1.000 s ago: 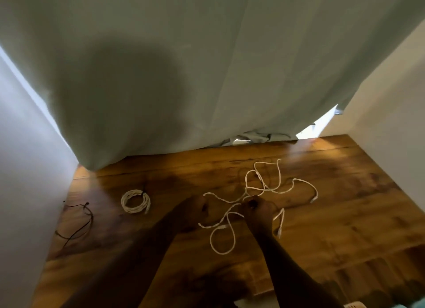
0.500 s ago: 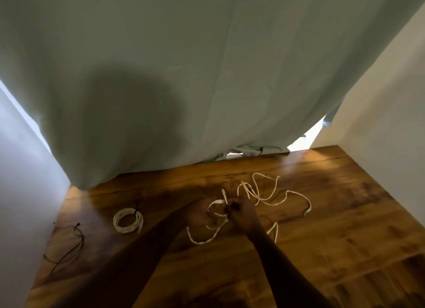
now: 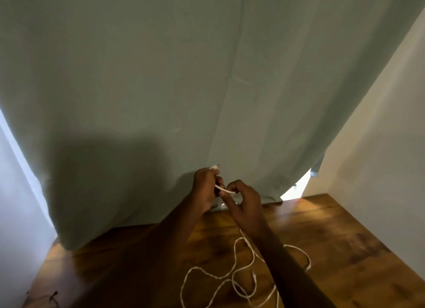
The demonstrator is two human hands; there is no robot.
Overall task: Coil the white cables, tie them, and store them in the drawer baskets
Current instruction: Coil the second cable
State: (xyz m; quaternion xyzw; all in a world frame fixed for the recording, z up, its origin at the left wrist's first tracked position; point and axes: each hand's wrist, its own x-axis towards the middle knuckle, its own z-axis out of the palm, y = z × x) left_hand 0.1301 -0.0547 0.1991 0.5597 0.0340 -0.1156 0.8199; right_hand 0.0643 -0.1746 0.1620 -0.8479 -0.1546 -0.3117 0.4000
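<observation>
Left hand: raised above the wooden table, fingers curled round one end of the white cable; plug tip protrudes above the fist against the grey-green curtain. Right hand: raised beside the left, almost touching it, thumb and forefinger pinching the same cable a short way along. Short span of cable drawn taut between the two hands.

Remainder of cable: drops behind the right wrist and lies in loose, irregular loops on the table, beneath and beside the right forearm. Loops overlap in several places; not coiled, not tied. One free end with a connector lies to the right of the forearm, near the outer loop. Lower loops run out of view at the bottom edge.

Thin dark wire: at the table's lower left corner, well apart from the white cable, only partly in view.

Curtain: hangs across the far side of the table, hem resting on or just behind the table's rear edge; exact contact cannot be determined. Bright gap visible at the curtain's lower right corner. Pale walls enclose the table on left and right.
</observation>
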